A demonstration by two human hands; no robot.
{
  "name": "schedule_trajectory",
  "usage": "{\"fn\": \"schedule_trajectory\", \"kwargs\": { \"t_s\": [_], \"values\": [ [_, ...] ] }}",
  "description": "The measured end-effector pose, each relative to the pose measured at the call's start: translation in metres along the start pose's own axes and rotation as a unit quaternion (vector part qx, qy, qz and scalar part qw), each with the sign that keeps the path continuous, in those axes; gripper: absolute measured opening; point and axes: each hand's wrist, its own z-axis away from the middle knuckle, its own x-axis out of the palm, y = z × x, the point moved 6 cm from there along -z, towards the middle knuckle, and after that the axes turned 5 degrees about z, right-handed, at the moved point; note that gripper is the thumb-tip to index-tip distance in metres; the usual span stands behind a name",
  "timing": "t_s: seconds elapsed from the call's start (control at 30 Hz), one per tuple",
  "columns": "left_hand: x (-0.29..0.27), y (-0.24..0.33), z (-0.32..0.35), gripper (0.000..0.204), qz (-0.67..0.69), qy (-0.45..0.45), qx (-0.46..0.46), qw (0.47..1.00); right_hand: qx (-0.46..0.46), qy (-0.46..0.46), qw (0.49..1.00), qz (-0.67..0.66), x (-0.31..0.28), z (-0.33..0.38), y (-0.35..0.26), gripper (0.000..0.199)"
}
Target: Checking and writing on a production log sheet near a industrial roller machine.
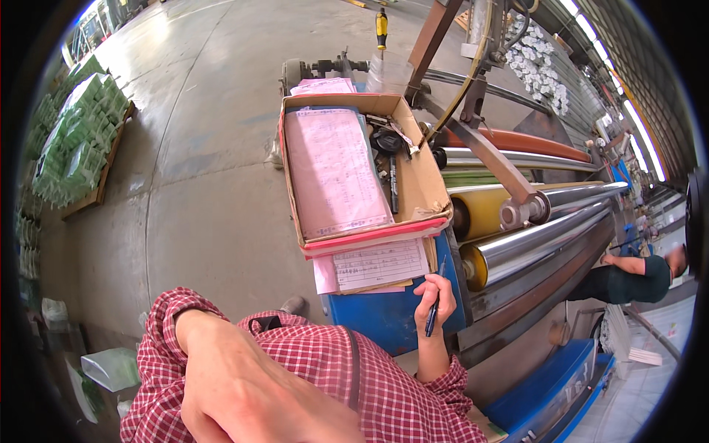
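Dark blue slim pen (431,319): located in the right hand (436,297), clamped between the bent fingers and thumb, with its dark end projecting below the hand. The right hand is positioned just beside the lower right corner of a white printed form with handwritten entries (380,266). Left hand (258,387): close to the camera at the lower edge, back of the hand uppermost; its fingertips are out of view, so whether it is open or gripping cannot be told. Both forearms enter from red-and-white checked sleeves (173,314).

The form lies above a blue flat-faced panel (369,321); its far edge is hidden by an open brown cardboard box with a red near edge (421,181). Box contents: a stack of pink written sheets (336,170) at left; a black marker pen (394,193) and small dark items at right.

Right of the box: a machine with a polished silver roller with a yellow end (543,240). Beyond the box: a yellow-and-black screwdriver handle (381,31), upright. Far right: a co-worker in a dark shirt (641,280). Far left: bundles in green-tinted wrap (81,136) on a wooden pallet (103,177).
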Motion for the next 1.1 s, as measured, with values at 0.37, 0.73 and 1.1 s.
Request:
{"fn": "schedule_trajectory", "kwargs": {
  "t_s": [0.37, 0.73, 1.1],
  "values": [
    [-0.004, 0.004, -0.007, 0.03, 0.03, 0.016, 0.059, 0.998, 0.024, -0.002, 1.0, -0.013, -0.001, 0.003, 0.003, 0.015],
    [-0.03, 0.007, 0.011, 0.021, -0.047, -0.12, -0.013, 0.992, 0.028, -0.003, 1.0, -0.012, -0.003, -0.002, 0.0, 0.013],
    [-0.301, 0.045, 0.183, 0.032, -0.73, 0.403, -0.459, 0.305, 0.012, -0.011, 0.999, 0.031, -0.002, -0.003, -0.004, 0.013]
  ]
}}
